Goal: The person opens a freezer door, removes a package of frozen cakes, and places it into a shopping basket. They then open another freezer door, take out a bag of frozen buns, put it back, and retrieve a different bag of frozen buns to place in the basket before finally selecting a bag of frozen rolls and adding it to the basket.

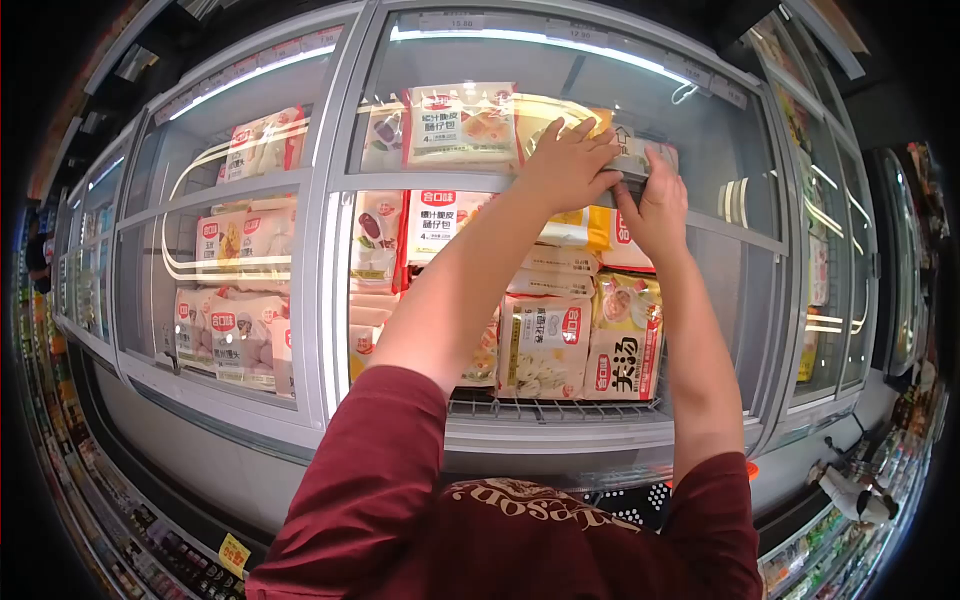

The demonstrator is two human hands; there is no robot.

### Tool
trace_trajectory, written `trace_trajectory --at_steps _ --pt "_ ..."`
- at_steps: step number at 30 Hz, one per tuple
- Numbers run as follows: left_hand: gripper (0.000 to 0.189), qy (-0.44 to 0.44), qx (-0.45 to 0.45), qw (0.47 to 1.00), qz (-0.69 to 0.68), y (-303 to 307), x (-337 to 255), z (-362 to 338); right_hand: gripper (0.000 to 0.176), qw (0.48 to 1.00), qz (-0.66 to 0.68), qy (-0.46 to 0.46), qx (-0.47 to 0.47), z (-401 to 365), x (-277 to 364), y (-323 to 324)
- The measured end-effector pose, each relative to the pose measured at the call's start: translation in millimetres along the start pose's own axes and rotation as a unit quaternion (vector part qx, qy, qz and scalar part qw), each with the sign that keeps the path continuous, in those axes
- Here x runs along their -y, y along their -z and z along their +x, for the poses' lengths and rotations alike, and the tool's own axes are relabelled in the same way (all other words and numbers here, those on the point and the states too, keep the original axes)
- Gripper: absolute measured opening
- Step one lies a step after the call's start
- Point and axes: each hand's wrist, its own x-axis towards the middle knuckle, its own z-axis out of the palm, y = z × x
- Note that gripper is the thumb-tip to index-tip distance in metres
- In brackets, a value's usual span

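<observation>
Red-and-white packs (437, 225) lay in the freezer (600, 437), none lifted clear of it yet. Both arms reached far forward, the left hand (565, 165) spread wide, the right hand (655, 210) curled beside a pale pack (628, 148), though I couldn't tell whether it gripped anything.

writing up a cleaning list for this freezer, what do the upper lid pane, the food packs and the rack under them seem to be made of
Upper lid pane: glass or clear plastic, glossy; it shows bright reflections and the packs behind.
Food packs: printed plastic film, probably; they look shiny and creased.
Rack: wire, likely metal, perhaps coated; thin bars cross in an open grid.
</observation>
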Motion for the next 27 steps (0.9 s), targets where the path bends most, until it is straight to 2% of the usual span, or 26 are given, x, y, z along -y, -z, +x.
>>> trace_trajectory --at_steps 3,9,11,12,13,14,15,17,18,20,21,23,24,25,27 --pt "0.039 0.002 0.04 0.999 0.01 2.8 7.3 10.2 0.059 1.0 -0.003 -0.003 -0.015 7.9 2.6 -2.0" --pt "0.033 -0.008 0.01 1.0 -0.005 9.7 1.7 7.7 0.055 0.999 -0.031 -0.017 -0.027 3.1 1.3 -2.3" --pt "0.031 -0.087 -0.175 0.975 -0.109 25.0 -11.5 -7.3 0.055 0.996 -0.049 -0.03 -0.074 -17.8 18.7 -3.5" --pt "0.031 -0.097 -0.195 0.971 -0.095 26.5 -23.5 -28.8 0.055 0.993 -0.058 -0.04 -0.099 -36.9 27.2 -5.5" --pt "0.033 -0.106 -0.214 0.968 -0.083 20.7 -32.2 -55.9 0.054 0.997 -0.058 0.006 -0.055 -62.3 28.3 -6.8" --pt "0.033 -0.129 -0.143 0.976 -0.098 10.4 -32.4 -82.3 0.053 0.997 -0.057 0.049 -0.008 -87.7 25.1 -11.1" --pt "0.034 -0.149 -0.073 0.979 -0.115 -4.8 -27.6 -104.2 0.052 0.996 -0.037 0.046 0.06 -104.3 16.8 -19.0" --pt "0.03 0.051 -0.034 0.986 -0.153 -44.0 -9.9 -133.1 0.05 0.979 0.003 0.043 0.199 -128.7 -5.2 -36.3" --pt "0.029 0.152 -0.015 0.974 -0.169 -55.7 -2.8 -138.4 0.048 0.98 0.054 -0.089 0.169 -132.9 -16.6 -50.7" --pt "0.024 0.295 -0.003 0.942 -0.158 -68.5 14.6 -125.8 0.044 0.922 0.153 -0.343 0.098 -128.6 -46.7 -93.2" --pt "0.023 0.364 0.003 0.919 -0.15 -75.4 25.7 -117.4 0.043 0.859 0.217 -0.456 0.091 -120.6 -61.9 -111.4" --pt "0.027 0.312 0.053 0.949 -0.017 -126.0 60.3 -119.9 0.043 0.682 0.345 -0.643 0.042 -98.3 -87.9 -137.7" --pt "0.03 0.281 0.077 0.955 0.049 -134.6 70.1 -114.6 0.043 0.636 0.391 -0.665 0.028 -90.8 -96.4 -144.3" --pt "0.032 0.32 0.173 0.932 -0.012 -142.5 80.7 -110.4 0.043 0.596 0.43 -0.678 0.013 -86.3 -104.4 -148.4" --pt "0.037 0.384 0.361 0.838 -0.14 -153.1 91.5 -104.7 0.042 0.539 0.495 -0.682 0.003 -84.3 -114.1 -154.8"
